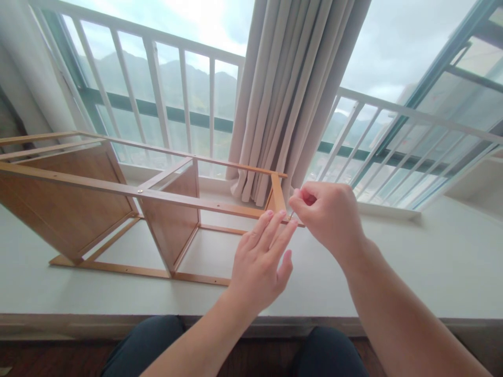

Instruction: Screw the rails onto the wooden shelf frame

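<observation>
A wooden shelf frame lies on its side on the white ledge, its panels standing upright between long rails. My left hand rests with outstretched fingers against the near upper rail, close to the frame's right end. Just right of those fingertips, my right hand is closed in a pinch. From the pinch a thin metal tool points down at the end of the rail; its upper part is hidden by the fingers, so its exact kind is unclear. A screw head shows in the rail where the middle panel meets it.
The white ledge runs along the window, with its front edge above my knees. Behind the frame hang a beige curtain and white railings. The shelf frame's larger panel stands at the left.
</observation>
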`<state>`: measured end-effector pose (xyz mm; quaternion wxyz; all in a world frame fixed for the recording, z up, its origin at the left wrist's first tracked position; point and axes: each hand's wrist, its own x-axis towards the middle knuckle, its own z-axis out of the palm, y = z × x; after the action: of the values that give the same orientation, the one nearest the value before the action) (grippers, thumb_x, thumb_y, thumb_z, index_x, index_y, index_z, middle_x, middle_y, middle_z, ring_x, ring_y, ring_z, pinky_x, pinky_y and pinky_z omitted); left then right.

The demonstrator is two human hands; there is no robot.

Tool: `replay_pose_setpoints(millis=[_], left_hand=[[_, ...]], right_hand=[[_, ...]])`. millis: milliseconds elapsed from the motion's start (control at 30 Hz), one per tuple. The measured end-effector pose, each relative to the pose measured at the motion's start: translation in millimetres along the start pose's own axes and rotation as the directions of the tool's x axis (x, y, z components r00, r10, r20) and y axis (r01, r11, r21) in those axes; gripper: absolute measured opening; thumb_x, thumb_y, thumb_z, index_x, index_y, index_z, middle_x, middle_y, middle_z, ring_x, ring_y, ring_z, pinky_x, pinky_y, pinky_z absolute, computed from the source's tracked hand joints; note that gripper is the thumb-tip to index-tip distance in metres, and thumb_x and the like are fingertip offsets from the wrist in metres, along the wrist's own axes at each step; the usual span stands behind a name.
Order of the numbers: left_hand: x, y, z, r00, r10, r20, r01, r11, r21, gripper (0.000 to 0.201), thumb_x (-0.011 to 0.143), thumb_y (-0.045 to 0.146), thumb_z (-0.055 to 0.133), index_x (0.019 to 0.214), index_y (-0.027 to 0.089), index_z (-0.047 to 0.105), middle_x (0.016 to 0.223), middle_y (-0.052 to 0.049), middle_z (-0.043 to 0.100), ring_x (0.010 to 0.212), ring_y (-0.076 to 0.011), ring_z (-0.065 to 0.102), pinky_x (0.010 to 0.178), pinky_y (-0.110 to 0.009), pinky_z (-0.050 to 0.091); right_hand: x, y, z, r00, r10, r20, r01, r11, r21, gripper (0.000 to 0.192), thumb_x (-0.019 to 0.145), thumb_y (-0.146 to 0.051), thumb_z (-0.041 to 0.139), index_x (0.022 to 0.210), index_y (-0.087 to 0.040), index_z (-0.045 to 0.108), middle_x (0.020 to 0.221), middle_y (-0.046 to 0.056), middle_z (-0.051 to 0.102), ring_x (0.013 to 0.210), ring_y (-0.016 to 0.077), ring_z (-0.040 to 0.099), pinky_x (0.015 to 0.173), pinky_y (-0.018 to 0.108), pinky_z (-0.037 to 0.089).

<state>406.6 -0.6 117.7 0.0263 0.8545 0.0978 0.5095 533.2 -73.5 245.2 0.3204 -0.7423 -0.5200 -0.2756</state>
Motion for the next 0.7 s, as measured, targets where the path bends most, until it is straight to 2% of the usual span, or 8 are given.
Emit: replay_pose_setpoints(millis=[100,200,333,400,500,700], left_hand=[[-0.8,-0.2,0.5,1.000,0.003,-0.002,-0.003,1.000,0.003,0.054,0.099,0.023,0.056,0.153,0.023,0.054,0.160,-0.009,0.058,0.154,-0.0284,0.047,0.123,-0.046,0.044],[-2.2,-0.8,1.3,1.000,0.004,-0.001,-0.004,1.000,0.010,0.055,0.099,0.023,0.056,0.154,0.023,0.054,0.162,-0.009,0.055,0.155,-0.0280,0.045,0.123,-0.045,0.044],[-3.6,-1.3,2.3,1.000,-0.001,0.003,0.001,1.000,0.016,0.055,0.100,0.024,0.056,0.155,0.024,0.052,0.164,-0.008,0.052,0.156,-0.0272,0.042,0.122,-0.045,0.044],[-3.5,-1.2,2.5,1.000,-0.001,0.005,0.001,1.000,0.016,0.055,0.100,0.024,0.056,0.155,0.024,0.052,0.164,-0.008,0.052,0.157,-0.0272,0.042,0.122,-0.044,0.044],[-2.7,-1.1,2.9,1.000,0.002,-0.004,-0.002,1.000,0.016,0.054,0.100,0.023,0.055,0.154,0.023,0.053,0.163,-0.009,0.054,0.156,-0.0272,0.043,0.122,-0.044,0.044],[-2.6,-2.4,5.6,0.999,0.015,-0.051,-0.014,1.000,0.016,0.054,0.099,0.022,0.056,0.153,0.023,0.054,0.161,-0.008,0.057,0.154,-0.0267,0.046,0.121,-0.043,0.044]], right_hand=[[1.4,0.6,-1.4,0.999,0.015,-0.028,-0.015,1.000,0.004,0.038,0.083,-0.026,0.060,0.053,-0.023,0.037,0.047,-0.004,0.039,0.048,0.0122,0.031,0.054,0.032,0.028],[2.4,5.6,-6.7,1.000,0.000,0.001,0.000,0.993,0.121,0.041,0.092,-0.029,0.058,0.057,-0.022,0.039,0.050,-0.005,0.039,0.050,0.0117,0.034,0.053,0.030,0.030],[3.0,16.5,-15.6,0.983,-0.121,0.135,0.071,0.941,0.330,0.028,0.102,-0.030,0.056,0.078,-0.021,0.064,0.069,-0.002,0.062,0.064,0.0138,0.057,0.065,0.028,0.043],[2.6,21.6,-18.7,0.972,-0.147,0.185,0.067,0.922,0.381,0.022,0.104,-0.027,0.055,0.088,-0.020,0.068,0.077,-0.001,0.068,0.071,0.0149,0.063,0.071,0.027,0.047],[1.3,26.8,-20.1,0.963,-0.151,0.222,0.048,0.911,0.410,0.019,0.104,-0.021,0.053,0.093,-0.021,0.068,0.081,0.000,0.069,0.076,0.0150,0.066,0.075,0.027,0.050],[0.6,30.0,-15.5,0.938,-0.263,0.224,0.166,0.912,0.374,0.023,0.098,-0.005,0.050,0.094,-0.022,0.065,0.084,-0.002,0.069,0.078,0.0137,0.066,0.076,0.025,0.048]])
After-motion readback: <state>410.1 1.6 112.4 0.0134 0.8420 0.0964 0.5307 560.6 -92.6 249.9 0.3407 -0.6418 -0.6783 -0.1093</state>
